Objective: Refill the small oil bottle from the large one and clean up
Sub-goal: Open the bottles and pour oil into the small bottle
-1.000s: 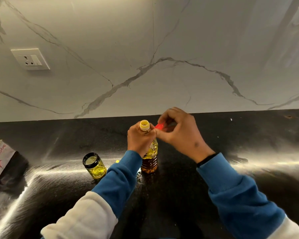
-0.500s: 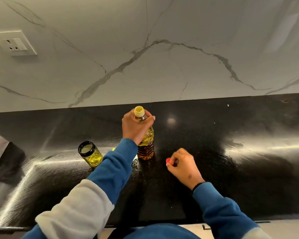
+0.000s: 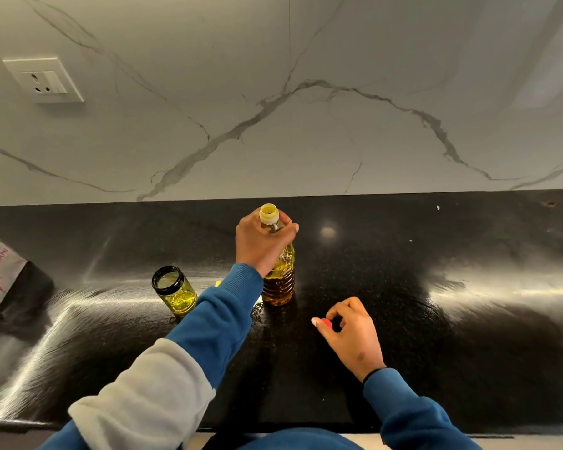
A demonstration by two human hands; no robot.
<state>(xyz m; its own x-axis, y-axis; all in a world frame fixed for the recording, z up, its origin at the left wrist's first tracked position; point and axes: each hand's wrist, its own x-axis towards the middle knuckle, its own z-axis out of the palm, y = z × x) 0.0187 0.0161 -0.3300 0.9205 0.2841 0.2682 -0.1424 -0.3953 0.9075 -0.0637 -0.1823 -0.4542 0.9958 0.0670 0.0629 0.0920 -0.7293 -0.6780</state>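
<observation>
- Head view: a ribbed, clear plastic oil bottle [image 3: 278,274] is stood upright on a glossy, speckled black countertop [image 3: 403,254]; amber-yellow oil is seen inside it, darker in the ribbed lower part.
- The bottle's neck is gripped by the left hand [image 3: 260,245], fingers curled round it just below a yellow, open pour spout [image 3: 269,212].
- A small, round red cap [image 3: 327,323] is pinched in the fingertips of the right hand [image 3: 351,336], low over the countertop, in front of and to the right of the bottle.
- To the left of the left forearm, a small yellow-tinted glass jar [image 3: 174,290] with a black rim is stood open; a shallow layer of yellow oil lies at its bottom.
- A wet, shiny patch is seen on the countertop at the bottle's base.
- Far left of the left hand, a white-and-red packet [image 3: 0,274] is laid, with "ORIGAMI" readable on it.
- Behind both hands, a white, grey-veined marble wall [image 3: 306,125] carries a white socket plate [image 3: 43,79].
- Blue sleeves with grey upper parts are worn.
</observation>
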